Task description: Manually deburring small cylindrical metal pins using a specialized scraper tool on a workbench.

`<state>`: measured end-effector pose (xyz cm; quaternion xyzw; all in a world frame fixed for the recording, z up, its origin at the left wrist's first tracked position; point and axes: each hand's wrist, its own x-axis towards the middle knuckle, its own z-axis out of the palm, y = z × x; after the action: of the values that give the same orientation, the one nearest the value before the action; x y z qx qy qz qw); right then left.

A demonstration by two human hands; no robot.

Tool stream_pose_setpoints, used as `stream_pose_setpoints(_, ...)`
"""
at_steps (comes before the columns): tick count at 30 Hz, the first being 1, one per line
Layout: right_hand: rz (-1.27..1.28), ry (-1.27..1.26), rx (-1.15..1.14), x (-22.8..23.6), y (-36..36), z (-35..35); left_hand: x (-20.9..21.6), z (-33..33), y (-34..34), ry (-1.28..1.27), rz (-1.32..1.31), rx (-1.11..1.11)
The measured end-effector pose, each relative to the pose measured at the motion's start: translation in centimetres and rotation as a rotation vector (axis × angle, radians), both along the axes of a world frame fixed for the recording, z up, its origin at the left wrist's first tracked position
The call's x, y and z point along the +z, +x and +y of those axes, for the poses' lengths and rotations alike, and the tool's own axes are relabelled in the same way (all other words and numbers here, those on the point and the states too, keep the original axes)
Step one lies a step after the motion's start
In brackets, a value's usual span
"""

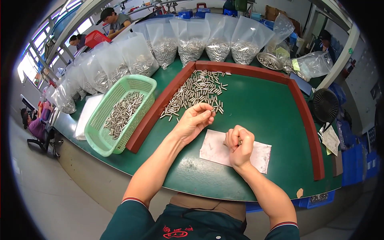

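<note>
My left hand (195, 121) is closed in a pinch on a small metal pin (212, 111), just at the near edge of a loose pile of shiny metal pins (199, 90). My right hand (241, 147) is curled into a fist above a stained white cloth or paper sheet (216, 148). A greyish bit shows between its fingers, but what it holds is mostly hidden. The pins lie on the green tabletop (256, 104), inside a dark red raised frame (248, 71). Left of the frame stands a light green plastic basket (94, 120) partly filled with similar pins (125, 114).
Clear plastic bags of metal parts (192, 44) line the table's far and left edges. A round metal dish (270, 61) of parts sits at the far right. On the right stands a black fan (325, 105). Other people (116, 22) sit in the background.
</note>
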<state>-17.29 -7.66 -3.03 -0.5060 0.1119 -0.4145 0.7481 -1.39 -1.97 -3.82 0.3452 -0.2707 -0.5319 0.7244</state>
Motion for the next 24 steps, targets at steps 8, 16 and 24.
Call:
stream_pose_setpoints(8, -0.039, 0.210, 0.009, -0.2, 0.1, -0.9, -1.0, -0.4, -0.3, 0.031, 0.071, -0.086)
stream_pose_setpoints(16, -0.023, 0.221, 0.027, -0.1, 0.1, -0.8, -0.9, -0.3, -0.6, 0.066, 0.098, -0.112)
stream_pose_setpoints(24, -0.153, 0.283, -0.015, 1.1, -0.3, -2.3, 1.3, 0.6, -3.0, 0.353, -0.923, 0.041)
